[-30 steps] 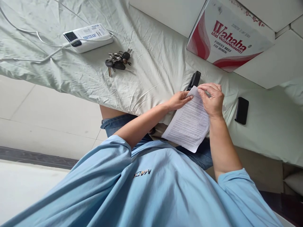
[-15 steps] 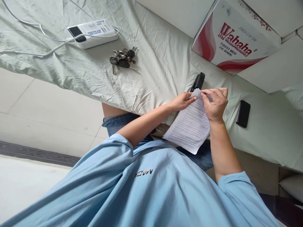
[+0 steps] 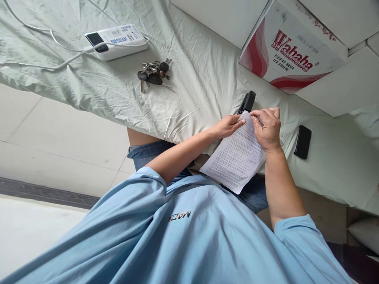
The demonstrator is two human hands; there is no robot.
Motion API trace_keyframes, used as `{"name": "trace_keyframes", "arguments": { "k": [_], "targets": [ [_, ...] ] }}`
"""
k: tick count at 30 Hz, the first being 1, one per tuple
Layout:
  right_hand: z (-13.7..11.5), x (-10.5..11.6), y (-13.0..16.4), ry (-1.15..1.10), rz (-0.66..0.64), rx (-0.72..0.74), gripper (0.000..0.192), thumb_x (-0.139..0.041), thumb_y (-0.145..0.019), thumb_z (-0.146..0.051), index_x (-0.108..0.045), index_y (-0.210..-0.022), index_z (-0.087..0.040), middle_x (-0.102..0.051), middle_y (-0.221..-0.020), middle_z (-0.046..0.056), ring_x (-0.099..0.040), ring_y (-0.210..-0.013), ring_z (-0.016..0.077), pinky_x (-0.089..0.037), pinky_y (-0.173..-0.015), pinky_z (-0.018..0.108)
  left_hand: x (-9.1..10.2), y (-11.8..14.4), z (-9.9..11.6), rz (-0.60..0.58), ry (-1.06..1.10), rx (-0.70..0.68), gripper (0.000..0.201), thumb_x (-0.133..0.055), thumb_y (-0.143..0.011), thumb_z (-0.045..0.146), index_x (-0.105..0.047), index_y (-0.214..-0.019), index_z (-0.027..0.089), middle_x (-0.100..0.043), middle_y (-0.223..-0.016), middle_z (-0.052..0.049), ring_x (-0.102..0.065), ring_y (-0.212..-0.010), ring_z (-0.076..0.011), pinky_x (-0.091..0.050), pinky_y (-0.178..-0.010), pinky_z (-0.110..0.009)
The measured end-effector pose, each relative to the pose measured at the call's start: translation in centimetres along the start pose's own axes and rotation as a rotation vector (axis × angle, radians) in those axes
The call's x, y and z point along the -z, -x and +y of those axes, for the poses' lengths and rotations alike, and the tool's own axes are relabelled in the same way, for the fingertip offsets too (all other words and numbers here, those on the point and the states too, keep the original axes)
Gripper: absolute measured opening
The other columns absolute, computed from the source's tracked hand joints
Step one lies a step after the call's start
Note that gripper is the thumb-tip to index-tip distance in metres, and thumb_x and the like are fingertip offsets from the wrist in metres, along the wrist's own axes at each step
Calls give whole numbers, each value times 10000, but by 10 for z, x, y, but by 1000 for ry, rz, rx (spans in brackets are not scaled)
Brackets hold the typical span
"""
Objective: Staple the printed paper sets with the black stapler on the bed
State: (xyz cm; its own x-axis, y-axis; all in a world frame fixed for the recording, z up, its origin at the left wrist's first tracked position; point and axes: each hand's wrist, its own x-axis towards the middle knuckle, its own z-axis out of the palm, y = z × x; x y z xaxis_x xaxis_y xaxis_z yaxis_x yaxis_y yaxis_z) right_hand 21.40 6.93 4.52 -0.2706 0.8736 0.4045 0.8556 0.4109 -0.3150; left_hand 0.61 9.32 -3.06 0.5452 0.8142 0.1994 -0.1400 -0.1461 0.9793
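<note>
Printed paper sheets [image 3: 233, 161] slant down from the bed's edge over my lap, their top corner held between both hands. My left hand [image 3: 229, 126] pinches the sheets near that corner, thumb lying on the printed side. At the corner's right side, the fingers and thumb of my right hand [image 3: 268, 128] are closed on the paper. A black stapler [image 3: 248, 101] lies just beyond the corner, partly hidden by the paper and my left hand. How many sheets there are I cannot tell.
A black phone [image 3: 303, 142] lies to the right on the green sheet. Further left are a bunch of keys [image 3: 154, 73] and a white box-shaped device [image 3: 120, 41] with a white cable [image 3: 68, 61]. A Wahaha carton [image 3: 293, 51] stands at the back right among white boxes [image 3: 334, 85].
My right hand has shifted slightly left along the paper's corner. The lower end of the sheets has swung a little to the left. My left hand stays almost in place.
</note>
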Motion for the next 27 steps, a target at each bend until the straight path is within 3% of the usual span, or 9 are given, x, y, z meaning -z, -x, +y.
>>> {"name": "trace_keyframes", "arguments": {
  "k": [7,18,27],
  "targets": [
    [3,2,-6,15,-41,22,214,-629,-1137,-384,-824,-1108,-300,-821,-1063,73,-658,-1155,329,-547,-1136,542,0,0,-1,-5,-49,9,782,-536,-1084,952,-713,-995,195,-745,-901,-50,-712,-907,-220,-594,-882,-346],
    [6,3,-8,25,-72,89,224,-624,-1148,-345,-844,-1125,-310,-839,-1060,83,-676,-1157,343,-562,-1108,549,-3,0,3,-1,17,-25,829,-523,-1018,1041,-629,-925,225,-619,-832,-15,-574,-799,-176,-493,-758,-318],
    [4,0,-9,51,-53,70,242,-624,-1154,-357,-860,-1128,-311,-837,-1067,86,-671,-1159,345,-564,-1115,563,-2,0,4,10,1,21,721,-591,-1086,917,-559,-828,244,-554,-764,2,-511,-744,-161,-443,-700,-313]
  ]
}}
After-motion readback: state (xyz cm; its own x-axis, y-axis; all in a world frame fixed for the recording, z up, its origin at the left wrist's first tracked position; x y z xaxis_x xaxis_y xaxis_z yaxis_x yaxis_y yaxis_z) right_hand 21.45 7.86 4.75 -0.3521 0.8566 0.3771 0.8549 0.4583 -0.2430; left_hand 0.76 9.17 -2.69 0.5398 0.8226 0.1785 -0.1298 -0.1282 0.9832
